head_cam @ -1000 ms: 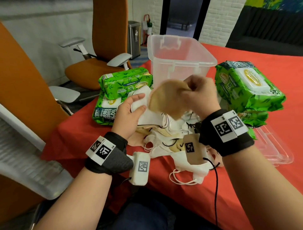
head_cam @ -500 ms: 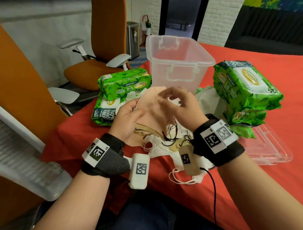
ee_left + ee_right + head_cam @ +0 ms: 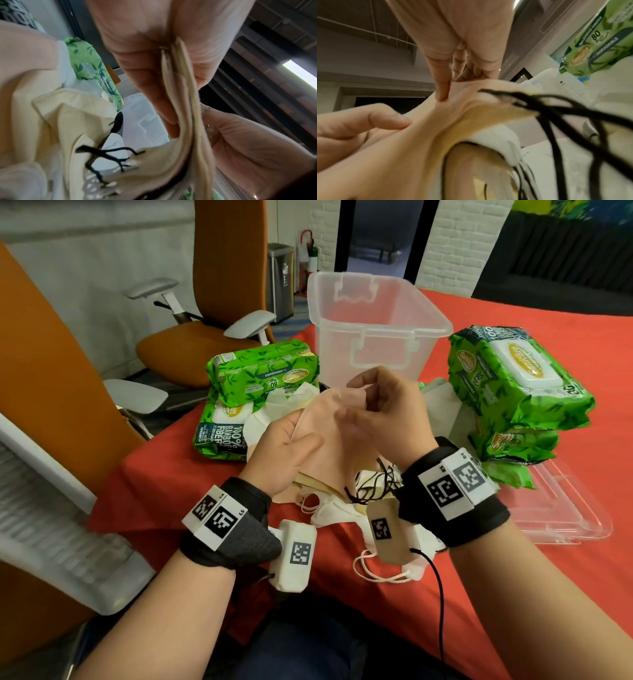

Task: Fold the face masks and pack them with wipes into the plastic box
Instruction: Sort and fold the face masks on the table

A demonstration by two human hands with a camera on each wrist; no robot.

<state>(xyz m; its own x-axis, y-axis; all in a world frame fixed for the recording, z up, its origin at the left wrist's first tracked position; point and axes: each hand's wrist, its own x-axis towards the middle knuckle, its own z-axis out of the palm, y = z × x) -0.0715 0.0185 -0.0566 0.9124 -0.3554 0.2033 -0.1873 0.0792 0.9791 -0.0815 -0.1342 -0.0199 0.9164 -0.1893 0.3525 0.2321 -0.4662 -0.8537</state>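
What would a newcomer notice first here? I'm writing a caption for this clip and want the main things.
Both hands meet at the centre: the left hand and right hand hold a pink mask over a heap of masks on the red tablecloth. Behind them stands a clear plastic box with nothing visible inside. Bright green wipes packs flank it, the left stack and the right stack.
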